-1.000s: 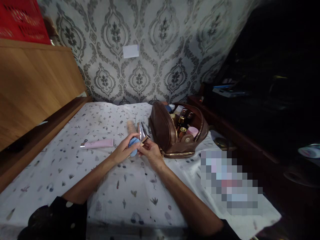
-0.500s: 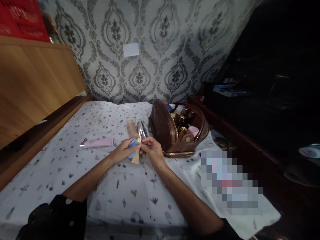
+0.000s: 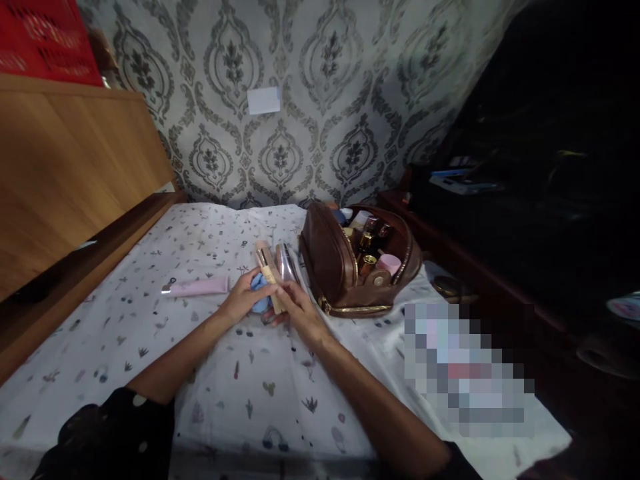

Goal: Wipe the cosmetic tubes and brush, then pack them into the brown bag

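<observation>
My left hand (image 3: pixel 244 297) is closed around a small blue sponge-like item (image 3: pixel 259 294) over the patterned bedsheet (image 3: pixel 150 347). My right hand (image 3: pixel 295 309) pinches a slim beige tube (image 3: pixel 270 275), which slants up and away from my fingers, touching the blue item. Both hands meet just left of an open brown leather cosmetics bag (image 3: pixel 330 263) filled with several small bottles and jars. A silvery tube (image 3: pixel 287 262) and another beige tube (image 3: pixel 262 249) lie on the sheet just beyond my hands.
A pink tube (image 3: pixel 197 287) lies on the sheet to the left. A wooden headboard (image 3: pixel 65 167) runs along the left side. Patterned wallpaper (image 3: pixel 300 100) is behind. A dark wooden ledge (image 3: pixel 450 253) with clutter stands on the right.
The beige tube in my right hand has swung from pointing down toward me to slanting up and away. Both hands stayed close together by the bag.
</observation>
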Motion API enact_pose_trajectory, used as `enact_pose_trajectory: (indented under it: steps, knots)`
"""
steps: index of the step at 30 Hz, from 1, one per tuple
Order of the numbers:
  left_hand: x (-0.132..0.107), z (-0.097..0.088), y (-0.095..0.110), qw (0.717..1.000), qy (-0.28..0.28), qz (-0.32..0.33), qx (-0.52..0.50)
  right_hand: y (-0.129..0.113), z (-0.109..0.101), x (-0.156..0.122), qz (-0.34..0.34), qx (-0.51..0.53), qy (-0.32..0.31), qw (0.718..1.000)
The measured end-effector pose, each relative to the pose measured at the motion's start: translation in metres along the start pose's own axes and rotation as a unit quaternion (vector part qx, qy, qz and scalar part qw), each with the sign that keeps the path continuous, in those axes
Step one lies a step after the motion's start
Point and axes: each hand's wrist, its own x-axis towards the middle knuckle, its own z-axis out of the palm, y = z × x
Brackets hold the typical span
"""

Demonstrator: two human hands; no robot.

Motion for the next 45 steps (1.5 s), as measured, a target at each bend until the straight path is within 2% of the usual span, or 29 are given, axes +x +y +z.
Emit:
enact_pose_trajectory:
  steps: [4, 9, 11, 15, 21, 30, 35, 39, 41, 45]
  knots:
    - [0.002, -0.002, -0.001, 1.0, 0.002, 0.0, -0.005, -0.001, -0.002, 0.0, 0.007, 0.015, -0.023, 1.0]
    - [0.007, -0.007, 0.008, 0.993, 0.103, 0.026, -0.054, -0.003, -0.005, 0.003, -0.011, -0.013, -0.009, 1.0]
    - [0.008, -0.01, 0.013, 0.99, 0.12, 0.021, -0.072, -0.003, -0.005, 0.003, -0.015, -0.014, -0.005, 1.0]
    - [0.007, -0.012, 0.019, 0.988, 0.116, 0.009, -0.096, -0.005, -0.004, 0.001, -0.002, -0.021, 0.008, 1.0]
    - [0.009, -0.013, 0.016, 0.992, 0.108, 0.013, -0.071, -0.011, -0.006, 0.0, 0.003, -0.035, -0.01, 0.999]
    - [0.01, -0.018, 0.017, 0.992, 0.115, 0.02, -0.051, -0.006, -0.01, 0.004, -0.049, -0.08, 0.05, 0.994]
    - [0.011, -0.017, 0.015, 0.988, 0.142, 0.008, -0.057, -0.003, -0.01, 0.007, -0.093, -0.093, 0.094, 0.987]
    - [0.012, -0.017, 0.014, 0.987, 0.147, 0.017, -0.057, -0.005, -0.007, 0.005, -0.128, -0.095, 0.093, 0.983]
    - [0.012, -0.018, 0.013, 0.987, 0.152, 0.023, -0.057, -0.006, -0.005, 0.003, -0.115, -0.097, 0.086, 0.985]
    - [0.013, -0.019, 0.011, 0.986, 0.155, 0.024, -0.057, -0.005, -0.004, 0.001, -0.04, -0.063, 0.073, 0.994]
